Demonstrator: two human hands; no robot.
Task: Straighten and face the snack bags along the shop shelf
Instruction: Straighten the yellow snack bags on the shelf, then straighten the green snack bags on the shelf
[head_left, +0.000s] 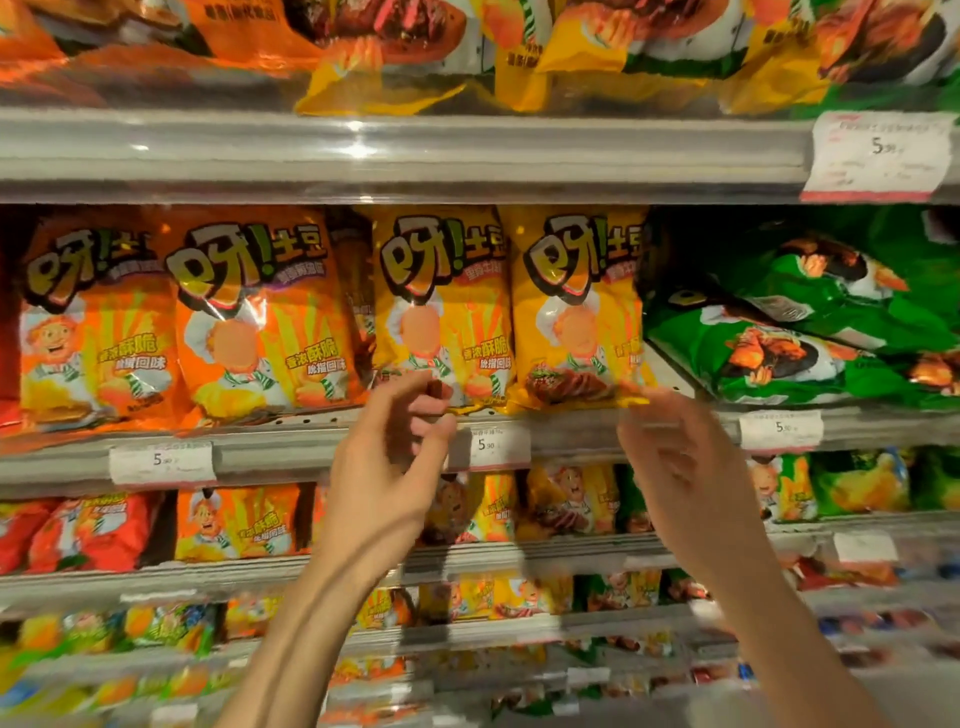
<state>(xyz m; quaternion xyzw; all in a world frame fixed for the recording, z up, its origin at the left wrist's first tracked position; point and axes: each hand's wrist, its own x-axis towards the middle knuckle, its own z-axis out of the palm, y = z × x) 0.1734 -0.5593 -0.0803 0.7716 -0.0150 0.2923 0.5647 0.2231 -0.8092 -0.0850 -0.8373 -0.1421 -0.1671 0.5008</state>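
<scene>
I am seeing my left hand (387, 457) hovering with loose, empty fingers below the yellow snack bags (511, 306), standing upright at twelve o'clock on the shelf (291, 457). My right hand (675, 467), blurred at four o'clock, is reaching toward their bottom edge; grip unclear.

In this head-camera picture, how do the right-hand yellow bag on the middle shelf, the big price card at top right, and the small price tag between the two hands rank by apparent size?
1. Right-hand yellow bag, clearly the largest.
2. Top-right price card.
3. Small price tag between the hands, smallest.

This is only how they look: the wide lens stretches the edges, which may inflate the corner card.
</scene>
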